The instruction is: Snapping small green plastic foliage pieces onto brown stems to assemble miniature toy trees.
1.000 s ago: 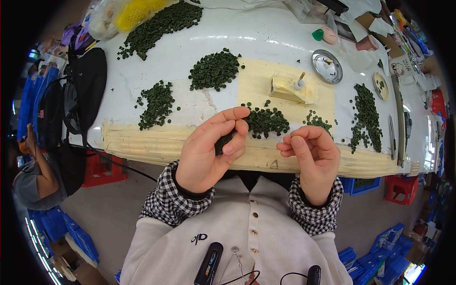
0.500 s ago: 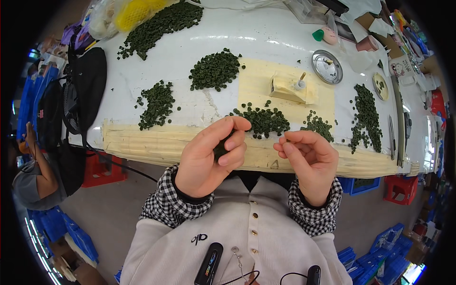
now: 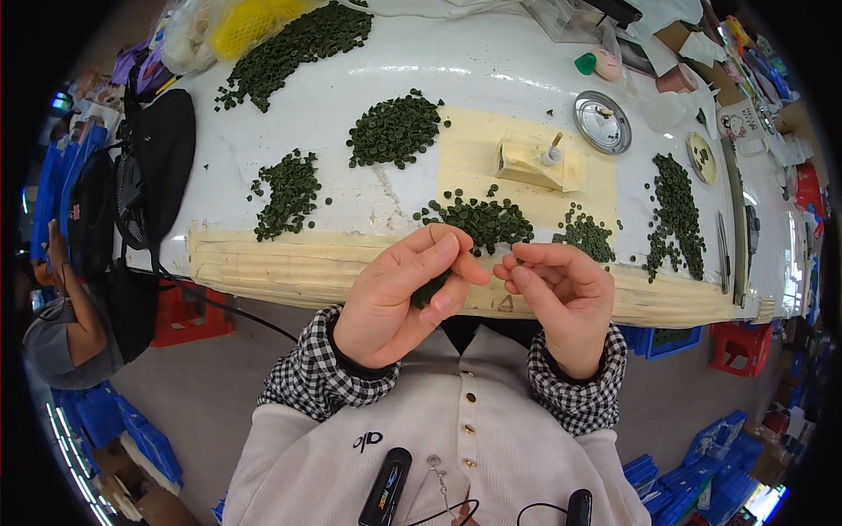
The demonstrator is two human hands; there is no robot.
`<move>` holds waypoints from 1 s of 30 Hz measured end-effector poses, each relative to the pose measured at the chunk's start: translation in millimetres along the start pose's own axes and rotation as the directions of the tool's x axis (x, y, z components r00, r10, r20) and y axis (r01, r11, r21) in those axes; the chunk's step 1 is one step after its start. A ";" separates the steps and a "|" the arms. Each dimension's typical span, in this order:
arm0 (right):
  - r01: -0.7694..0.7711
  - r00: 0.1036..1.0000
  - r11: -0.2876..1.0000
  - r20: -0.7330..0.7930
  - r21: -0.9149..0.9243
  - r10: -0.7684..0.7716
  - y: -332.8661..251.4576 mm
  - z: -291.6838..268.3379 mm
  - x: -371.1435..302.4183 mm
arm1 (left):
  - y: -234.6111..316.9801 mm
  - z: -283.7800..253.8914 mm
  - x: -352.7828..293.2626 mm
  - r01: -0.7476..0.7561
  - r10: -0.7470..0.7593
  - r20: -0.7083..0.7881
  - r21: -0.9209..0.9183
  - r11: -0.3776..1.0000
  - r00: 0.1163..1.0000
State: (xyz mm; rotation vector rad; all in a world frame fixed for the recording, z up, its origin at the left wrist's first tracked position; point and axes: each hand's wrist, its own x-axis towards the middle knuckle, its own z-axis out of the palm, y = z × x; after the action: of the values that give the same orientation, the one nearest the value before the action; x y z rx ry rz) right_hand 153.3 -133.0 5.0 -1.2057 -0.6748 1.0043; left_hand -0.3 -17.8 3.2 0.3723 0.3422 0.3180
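My left hand [image 3: 399,294] is curled above the table's front edge, thumb bent over the fingers. Dark green pieces [image 3: 429,290] show in its cupped palm. Facing it, close but apart, my right hand [image 3: 568,294] pinches a tiny dark green piece [image 3: 519,261] between thumb and forefinger; most of that piece is hidden. Just beyond both hands lies a pile of small, round, dark green pieces [image 3: 491,221]. A smaller, looser pile [image 3: 586,237] lies beyond my right hand.
A cream-wrapped block [image 3: 535,165] with an upright peg stands on yellow paper [image 3: 465,149]. More green piles lie at left [image 3: 289,195], centre [image 3: 395,129], far left [image 3: 298,53] and right [image 3: 675,215]. A round metal dish [image 3: 602,123] sits behind. A black bag [image 3: 162,167] hangs left, near another person's arm [image 3: 81,307].
My left hand has moved right and rolled, its thumb now folded over the fingers. My right hand has shifted slightly left, so the fingertips are closer together.
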 end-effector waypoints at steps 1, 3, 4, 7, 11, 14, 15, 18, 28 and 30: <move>-0.004 1.000 1.000 0.001 0.005 0.004 0.2 -0.1 0.0 | -0.3 -2.7 -0.2 0.010 -0.010 0.032 -0.010 1.000 0.999; -0.011 1.000 1.000 0.002 0.014 0.011 0.9 -0.6 0.0 | -3.7 -2.2 0.3 -0.014 0.014 0.012 -0.029 0.999 1.000; 0.002 1.000 1.000 -0.001 0.023 -0.002 1.7 -0.6 0.0 | -5.2 -1.6 0.7 -0.026 0.026 0.002 -0.038 0.999 1.000; 0.057 0.998 0.998 0.004 -0.010 -0.057 3.3 -1.4 0.5 | -5.3 1.2 1.7 -0.029 0.031 -0.071 0.027 0.999 0.997; 0.099 0.995 0.990 0.007 -0.102 -0.099 1.3 -5.8 -2.3 | -2.6 0.4 -2.1 -0.044 0.045 -0.012 0.100 0.994 0.999; 0.091 0.994 0.989 -0.043 -0.120 -0.097 -2.8 -6.6 -6.5 | 1.2 -7.4 -5.4 -0.082 0.079 0.051 0.049 0.995 0.996; 0.087 0.994 0.988 -0.060 -0.129 -0.095 -3.2 -6.4 -7.4 | 2.8 -8.4 -6.8 -0.102 0.101 0.065 0.003 0.995 0.993; 0.180 0.980 0.958 -0.044 -0.225 -0.194 1.8 -9.5 -6.7 | 8.1 -13.3 -9.6 -0.142 0.144 0.087 -0.032 0.989 0.986; 0.389 0.920 0.789 0.147 -0.476 -0.364 12.4 -18.5 1.4 | 18.0 -12.1 -3.8 -0.237 0.236 0.031 0.043 0.970 0.971; 0.391 0.920 0.792 0.176 -0.469 -0.351 9.9 -21.0 3.3 | 20.7 -10.5 -1.3 -0.248 0.247 0.021 0.060 0.967 0.969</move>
State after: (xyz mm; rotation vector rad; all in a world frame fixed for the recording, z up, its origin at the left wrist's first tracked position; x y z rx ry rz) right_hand 170.1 -138.8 -10.2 -1.4039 -1.2393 0.5543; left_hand -10.3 3.1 2.7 0.4800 0.2931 0.5506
